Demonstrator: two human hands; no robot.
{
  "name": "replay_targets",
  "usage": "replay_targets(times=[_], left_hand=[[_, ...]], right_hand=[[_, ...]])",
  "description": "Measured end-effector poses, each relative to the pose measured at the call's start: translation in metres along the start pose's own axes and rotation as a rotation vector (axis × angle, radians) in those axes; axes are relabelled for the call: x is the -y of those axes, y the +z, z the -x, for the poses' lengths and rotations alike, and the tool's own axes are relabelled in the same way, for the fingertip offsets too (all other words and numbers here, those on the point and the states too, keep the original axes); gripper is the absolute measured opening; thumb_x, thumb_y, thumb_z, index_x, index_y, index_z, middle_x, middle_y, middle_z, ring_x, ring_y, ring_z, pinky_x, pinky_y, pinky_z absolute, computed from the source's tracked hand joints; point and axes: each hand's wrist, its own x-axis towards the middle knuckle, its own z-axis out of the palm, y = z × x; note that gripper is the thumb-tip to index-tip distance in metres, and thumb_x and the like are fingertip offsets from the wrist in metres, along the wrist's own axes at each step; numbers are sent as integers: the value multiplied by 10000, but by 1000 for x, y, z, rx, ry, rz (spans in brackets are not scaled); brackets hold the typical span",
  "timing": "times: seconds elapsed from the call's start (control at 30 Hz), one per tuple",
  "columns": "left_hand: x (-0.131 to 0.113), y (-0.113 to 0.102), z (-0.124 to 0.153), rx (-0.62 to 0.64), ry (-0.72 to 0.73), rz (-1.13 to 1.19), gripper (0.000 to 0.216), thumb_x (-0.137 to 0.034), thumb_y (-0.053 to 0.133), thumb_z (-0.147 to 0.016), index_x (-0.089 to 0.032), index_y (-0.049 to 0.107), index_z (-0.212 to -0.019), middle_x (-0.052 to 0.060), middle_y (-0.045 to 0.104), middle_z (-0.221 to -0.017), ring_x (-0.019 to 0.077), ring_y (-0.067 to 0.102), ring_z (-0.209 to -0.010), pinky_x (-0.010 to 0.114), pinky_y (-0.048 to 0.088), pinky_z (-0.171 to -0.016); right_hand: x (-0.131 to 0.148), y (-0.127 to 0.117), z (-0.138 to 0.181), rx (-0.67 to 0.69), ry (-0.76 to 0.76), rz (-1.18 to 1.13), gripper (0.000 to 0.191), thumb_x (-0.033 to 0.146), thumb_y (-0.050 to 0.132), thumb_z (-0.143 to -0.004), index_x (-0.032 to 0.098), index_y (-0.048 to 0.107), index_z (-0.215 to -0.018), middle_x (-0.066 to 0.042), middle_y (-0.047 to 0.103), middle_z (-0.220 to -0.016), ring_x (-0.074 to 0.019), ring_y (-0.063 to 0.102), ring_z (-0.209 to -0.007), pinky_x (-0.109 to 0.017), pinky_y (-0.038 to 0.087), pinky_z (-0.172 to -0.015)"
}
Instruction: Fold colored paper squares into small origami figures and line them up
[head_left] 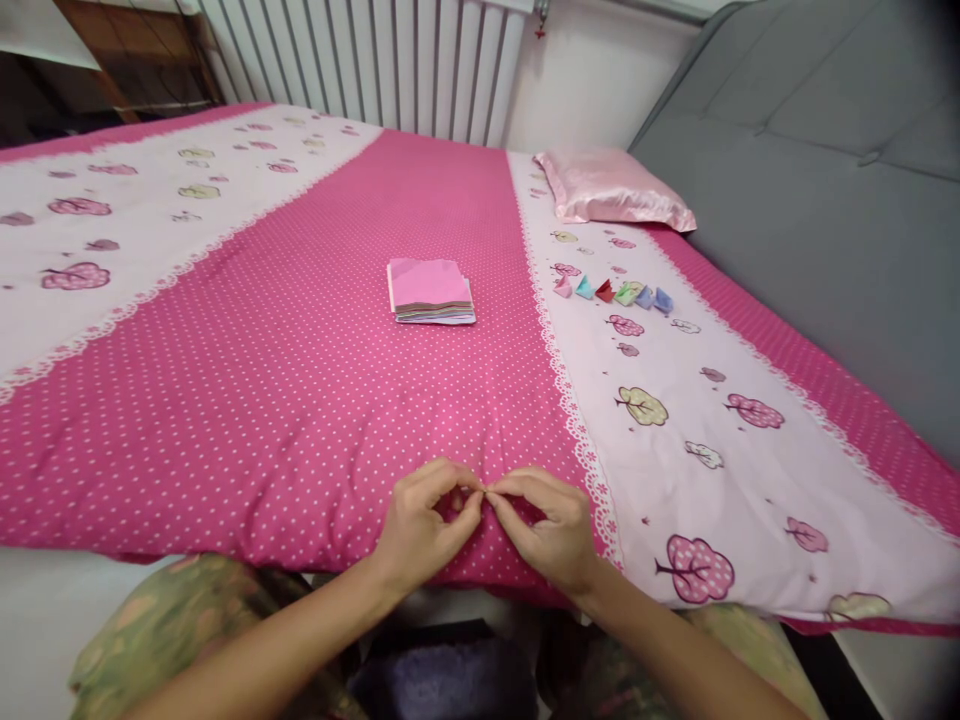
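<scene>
Near the front edge of the bed, my left hand [431, 520] and my right hand [551, 525] meet at the fingertips. Thumb and forefinger of each are pinched together, and whatever lies between them is too small to make out. Farther forward on the pink dotted cover sits a stack of coloured paper sheets [429, 285], a pink one on top. To its right, several small folded paper pieces stand in a row on the white printed band, among them a red one [604, 291], a green one [627, 293] and a blue one [663, 300].
The bedspread [285, 380] spreads out in front of me, with my knees below its front edge. A shiny pink pillow [615, 187] lies at the far right, by the grey padded headboard [825, 170]. Behind the bed is a white radiator [375, 65].
</scene>
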Motion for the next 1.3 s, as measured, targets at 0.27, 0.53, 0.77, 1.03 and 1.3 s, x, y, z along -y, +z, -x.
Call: replay_targets(times=[0.27, 0.53, 0.77, 1.03, 1.3], left_hand=[[-1, 0, 0, 2, -31, 29, 85, -125, 558, -763, -160, 635, -759, 26, 632, -672, 101, 531, -535, 202, 419, -479], [-1, -1, 1, -9, -34, 23, 82, -117, 561, -761, -152, 635, -755, 27, 622, -661, 113, 556, -579, 215, 442, -528], [-2, 0, 0, -18, -40, 24, 93, -111, 556, -757, -159, 635, -744, 13, 613, -639, 101, 536, -544, 200, 425, -492], [-1, 0, -1, -35, -55, 14, 78, -128, 566, -756, -160, 631, -727, 5, 602, -616, 97, 536, -530, 196, 426, -485], [1, -2, -2, -56, -139, 20, 72, -158, 580, -753, -148, 633, -705, 14, 607, -611, 103, 542, -526, 203, 441, -487]], right_hand=[[0, 0, -1, 8, 14, 0, 117, 139, 566, -784, 198, 667, -787, -23, 680, -724, -148, 634, -668, -267, 529, -639], [0, 0, -1, -3, 2, 18, 119, 135, 572, -784, 198, 672, -782, -22, 684, -718, -147, 639, -661, -261, 531, -634], [0, 0, 0, 5, 14, 26, 123, 138, 571, -786, 202, 676, -783, -22, 691, -720, -150, 642, -656, -266, 537, -631], [-2, -1, 0, 15, 37, 3, 126, 137, 573, -787, 204, 679, -788, -14, 693, -720, -143, 643, -655, -264, 539, -633], [-4, -3, -4, -7, 55, -17, 132, 133, 572, -782, 207, 682, -773, -21, 699, -715, -156, 648, -659, -270, 539, -646]])
